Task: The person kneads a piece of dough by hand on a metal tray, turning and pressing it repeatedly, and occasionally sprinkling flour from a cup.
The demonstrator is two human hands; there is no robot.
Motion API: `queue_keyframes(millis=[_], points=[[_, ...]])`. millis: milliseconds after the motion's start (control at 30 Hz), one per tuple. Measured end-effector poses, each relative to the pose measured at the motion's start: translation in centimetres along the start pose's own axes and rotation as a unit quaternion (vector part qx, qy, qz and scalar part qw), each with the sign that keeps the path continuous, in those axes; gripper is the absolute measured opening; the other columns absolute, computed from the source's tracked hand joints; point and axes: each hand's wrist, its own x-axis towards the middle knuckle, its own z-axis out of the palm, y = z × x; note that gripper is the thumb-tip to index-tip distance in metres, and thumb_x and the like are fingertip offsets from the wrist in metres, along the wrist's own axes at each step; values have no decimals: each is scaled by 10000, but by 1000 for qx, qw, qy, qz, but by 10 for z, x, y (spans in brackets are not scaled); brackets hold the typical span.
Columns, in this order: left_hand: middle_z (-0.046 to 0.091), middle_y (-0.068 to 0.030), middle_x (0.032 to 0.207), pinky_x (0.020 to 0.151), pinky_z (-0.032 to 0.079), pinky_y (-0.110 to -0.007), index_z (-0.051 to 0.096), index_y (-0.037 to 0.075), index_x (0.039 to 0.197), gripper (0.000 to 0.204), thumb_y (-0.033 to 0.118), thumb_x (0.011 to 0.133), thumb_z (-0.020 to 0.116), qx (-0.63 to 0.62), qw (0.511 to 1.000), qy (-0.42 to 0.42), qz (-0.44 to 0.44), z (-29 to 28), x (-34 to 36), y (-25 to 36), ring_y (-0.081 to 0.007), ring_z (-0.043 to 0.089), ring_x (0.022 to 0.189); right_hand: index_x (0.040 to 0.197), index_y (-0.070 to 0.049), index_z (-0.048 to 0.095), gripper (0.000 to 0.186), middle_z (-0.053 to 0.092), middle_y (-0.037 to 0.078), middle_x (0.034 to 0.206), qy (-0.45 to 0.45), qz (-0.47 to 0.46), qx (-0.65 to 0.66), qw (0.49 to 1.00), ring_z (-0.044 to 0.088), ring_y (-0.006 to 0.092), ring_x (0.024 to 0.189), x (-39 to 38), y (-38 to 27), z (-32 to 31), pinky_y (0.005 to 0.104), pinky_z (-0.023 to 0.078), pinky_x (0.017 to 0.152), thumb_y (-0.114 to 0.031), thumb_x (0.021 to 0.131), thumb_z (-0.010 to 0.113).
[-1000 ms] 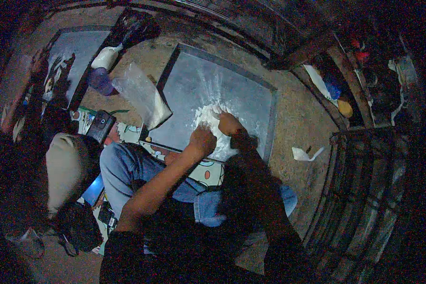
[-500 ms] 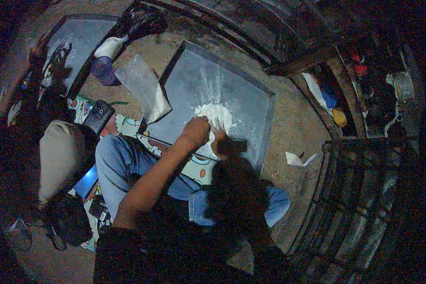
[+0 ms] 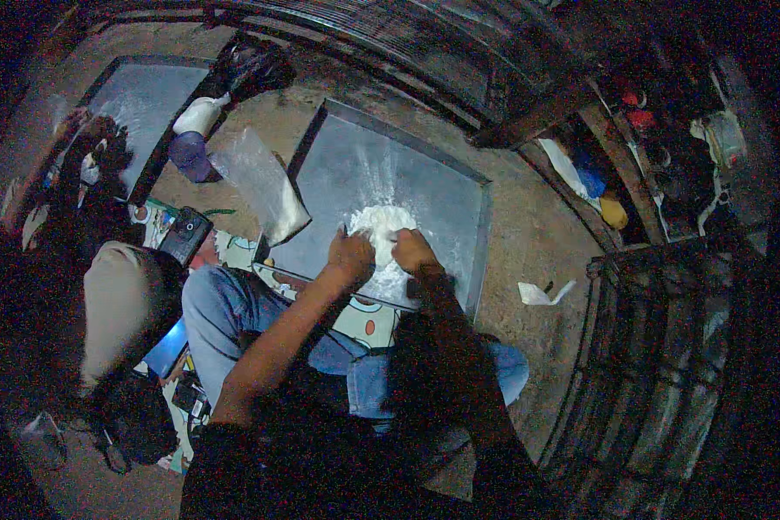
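A heap of white powder [image 3: 381, 218] lies on a shallow grey metal tray [image 3: 446, 186] in front of me, with fine streaks fanning out beyond it. At the heap's left side my left hand [image 3: 352, 257] is closed, its fingers curled and its thumb raised. My right hand [image 3: 414, 251] is closed too, at the right side of the heap, fingers bent into the white. A white patch shows between the two hands. What the curled fingers hold, if anything, is hidden.
Left of the tray lies a clear plastic bag [image 3: 264, 186] with white powder in it. Beyond are a white-and-purple bag [image 3: 192, 139], a black plastic bag [image 3: 256, 65] and another tray [image 3: 147, 95]. A dark phone [image 3: 186, 234] and a person's knee [image 3: 117, 303] are at left; a white scrap [image 3: 542, 295] lies right.
My right hand has lifted from the heap, moved right and curled its fingers. My left hand has shifted slightly left and down, so the two hands are apart.
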Motion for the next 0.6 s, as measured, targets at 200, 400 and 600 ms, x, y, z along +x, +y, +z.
queue_keyframes(millis=[200,400,600], points=[[656,-99,1024,953,391,-430,686,105,923,242,220,810,506,35,996,-20,75,4,17,26,-229,602,1014,1049,-22,597,317,474,242,1257,43,-228,-207,951,383,391,1228,-22,96,76,551,294,980,-165,782,502],[669,-129,939,997,348,-450,693,83,861,235,226,802,516,12,994,-105,-2,-8,-10,0,-283,588,1018,1263,-41,473,446,181,178,1480,-65,-95,-160,980,262,384,1312,-14,-16,44,566,313,983,-181,839,451],[647,-101,1060,1023,276,-490,665,107,963,252,229,816,501,58,987,-141,43,-14,-2,38,-269,581,1048,1073,-4,579,308,436,214,1260,11,-137,-192,972,461,364,1144,-54,54,67,480,474,837,-137,812,484]])
